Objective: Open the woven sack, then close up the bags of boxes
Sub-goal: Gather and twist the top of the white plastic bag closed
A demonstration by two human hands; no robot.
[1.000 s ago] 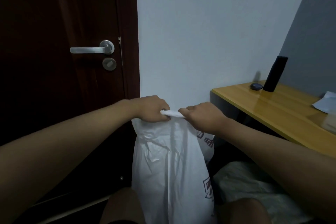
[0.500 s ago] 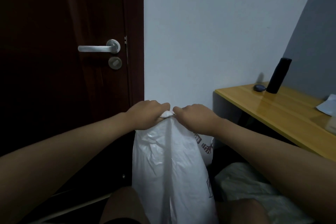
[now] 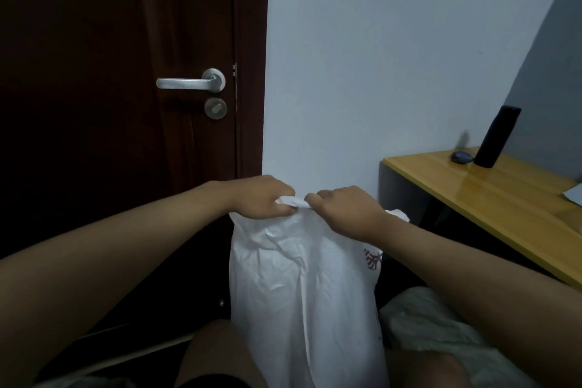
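Nearest the camera, a white plastic bag (image 3: 302,287) with red print on its side stands upright between the person's knees, a second crumpled white bag (image 3: 419,321) lying at its 3 o'clock. At the bag's 12 o'clock, the left hand (image 3: 261,198) and right hand (image 3: 343,211) sit close together, each with curled fingers pinching the gathered, twisted mouth of the bag. Farther off, a dark wooden door (image 3: 94,104) with a metal lever handle (image 3: 189,82) occupies 10 o'clock, and a yellow tabletop (image 3: 491,198) at 2 o'clock carries a black cylindrical bottle (image 3: 496,140) and a small dark object (image 3: 461,156) just beside it.

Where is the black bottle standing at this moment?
In the head view, the black bottle stands at far right on the wooden desk, against the wall, beside a small dark object.
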